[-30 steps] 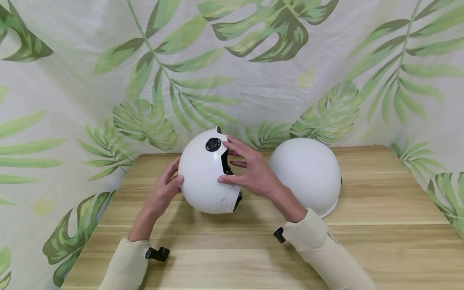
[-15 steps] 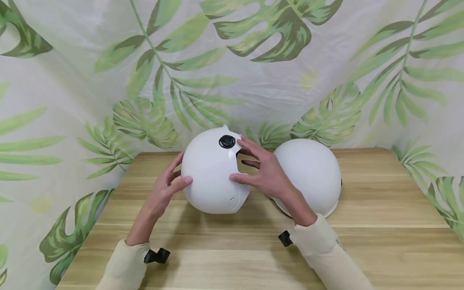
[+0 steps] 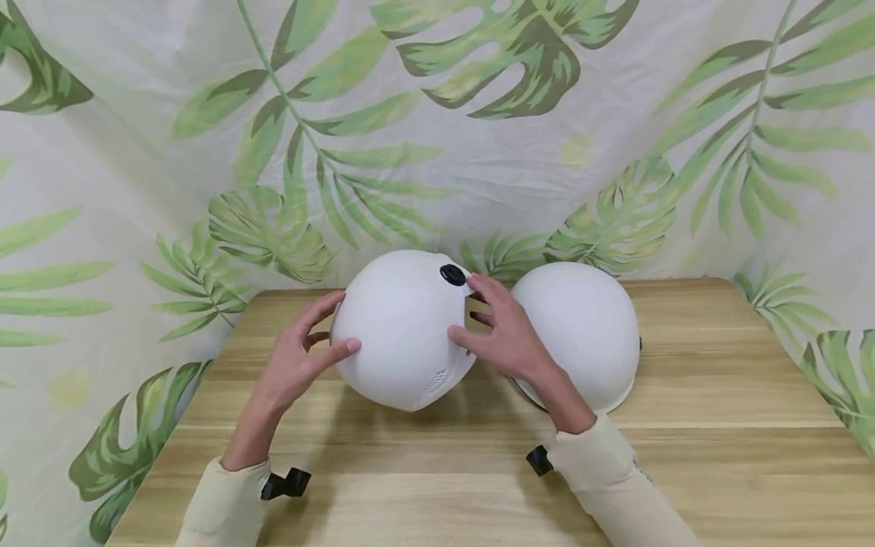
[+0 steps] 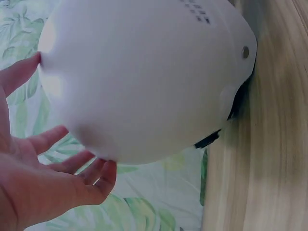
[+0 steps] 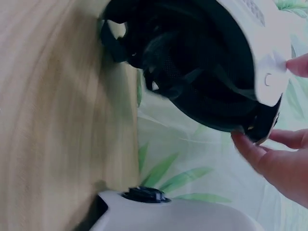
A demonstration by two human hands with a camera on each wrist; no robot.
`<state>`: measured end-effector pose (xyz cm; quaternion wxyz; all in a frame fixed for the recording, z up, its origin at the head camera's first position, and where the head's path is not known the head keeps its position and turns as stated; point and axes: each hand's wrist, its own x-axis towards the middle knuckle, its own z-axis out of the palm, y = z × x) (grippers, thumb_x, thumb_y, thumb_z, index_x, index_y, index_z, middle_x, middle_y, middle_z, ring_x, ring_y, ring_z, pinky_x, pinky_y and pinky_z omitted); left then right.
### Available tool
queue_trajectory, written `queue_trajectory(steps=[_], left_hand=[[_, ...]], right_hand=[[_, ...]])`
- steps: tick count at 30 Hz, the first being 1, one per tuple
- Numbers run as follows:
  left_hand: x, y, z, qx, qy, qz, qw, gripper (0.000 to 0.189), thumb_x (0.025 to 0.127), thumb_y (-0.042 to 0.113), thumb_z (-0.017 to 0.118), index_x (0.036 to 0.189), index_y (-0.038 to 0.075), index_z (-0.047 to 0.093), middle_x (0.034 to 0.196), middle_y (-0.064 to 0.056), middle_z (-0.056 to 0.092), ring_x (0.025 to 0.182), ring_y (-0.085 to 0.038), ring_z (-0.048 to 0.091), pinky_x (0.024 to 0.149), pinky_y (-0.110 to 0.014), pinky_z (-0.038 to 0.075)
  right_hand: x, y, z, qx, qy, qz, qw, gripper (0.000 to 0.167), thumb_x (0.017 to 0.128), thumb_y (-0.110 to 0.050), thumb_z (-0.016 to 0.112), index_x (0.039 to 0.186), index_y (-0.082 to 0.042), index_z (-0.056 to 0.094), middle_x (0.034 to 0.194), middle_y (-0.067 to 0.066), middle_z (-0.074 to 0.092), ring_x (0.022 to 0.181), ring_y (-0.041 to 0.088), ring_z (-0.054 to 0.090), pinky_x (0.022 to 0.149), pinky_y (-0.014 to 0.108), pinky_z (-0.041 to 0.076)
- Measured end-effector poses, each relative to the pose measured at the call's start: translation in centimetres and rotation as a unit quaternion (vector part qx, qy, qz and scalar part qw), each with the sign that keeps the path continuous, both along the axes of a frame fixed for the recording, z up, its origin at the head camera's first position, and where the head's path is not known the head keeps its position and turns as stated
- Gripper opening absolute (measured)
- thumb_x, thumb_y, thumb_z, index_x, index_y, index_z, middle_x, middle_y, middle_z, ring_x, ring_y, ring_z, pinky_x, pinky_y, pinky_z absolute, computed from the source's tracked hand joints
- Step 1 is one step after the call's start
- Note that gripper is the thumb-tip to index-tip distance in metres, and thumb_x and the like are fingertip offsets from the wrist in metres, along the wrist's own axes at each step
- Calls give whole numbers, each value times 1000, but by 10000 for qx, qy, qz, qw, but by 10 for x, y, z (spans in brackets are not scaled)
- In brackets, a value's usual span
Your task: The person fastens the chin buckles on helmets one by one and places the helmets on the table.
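Note:
Both hands hold a white helmet above the wooden table, its smooth shell facing me and a round black vent near its upper right. At the shell's left side my left hand grips with thumb in front and fingers spread behind. My right hand holds the opposite edge, thumb on the outside and fingertips at the rim. Seen from the right wrist, the helmet's black lining and hanging dark strap show. Small vent holes mark the shell in the left wrist view.
A second white helmet rests dome up on the table, just right of the held one and partly behind my right forearm. A leaf-patterned cloth hangs behind the table. Each sleeve carries a small black wrist camera.
The held helmet has turned in my hands: its opening has swung away to the back right, and the black vent has moved right. The second helmet stays put.

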<state>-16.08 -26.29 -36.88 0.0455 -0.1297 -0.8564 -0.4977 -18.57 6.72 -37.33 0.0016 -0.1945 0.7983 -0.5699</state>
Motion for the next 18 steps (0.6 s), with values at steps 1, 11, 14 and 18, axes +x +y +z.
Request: queue_trajectory(steps=[1,11,14,18], left_hand=[[-1,0,-1,53,-107,33,9999,73,96,23,76,162,20,45,170,-12,38,155,-43,39,109,-60,51],[-6,-2,-9,-162,-474,617,9968,79,96,37,77,165,29,39,170,-15,36,150,-49,44,95,-70,56],[-7,0,-11,-482,-311,706,9959,80,95,41,79,164,28,41,170,-15,37,150,-47,44,97,-70,56],[-12,5,-14,-969,-44,664,9931,83,94,43,80,164,21,41,171,-16,36,152,-48,41,99,-70,55]], right_hand=[[0,-1,-3,50,-40,-38,10000,87,93,-22,80,164,1,35,172,18,28,152,41,45,118,53,48],[-8,-15,-37,394,-206,-51,9990,84,92,-35,81,162,-9,41,163,18,40,153,37,40,121,58,44],[-12,-15,-43,371,-348,-36,9987,85,93,-35,81,163,-10,39,163,17,41,153,39,40,122,60,42],[-18,-15,-50,251,-764,37,9968,84,95,-34,78,164,-10,36,169,17,37,153,43,44,121,59,43]])
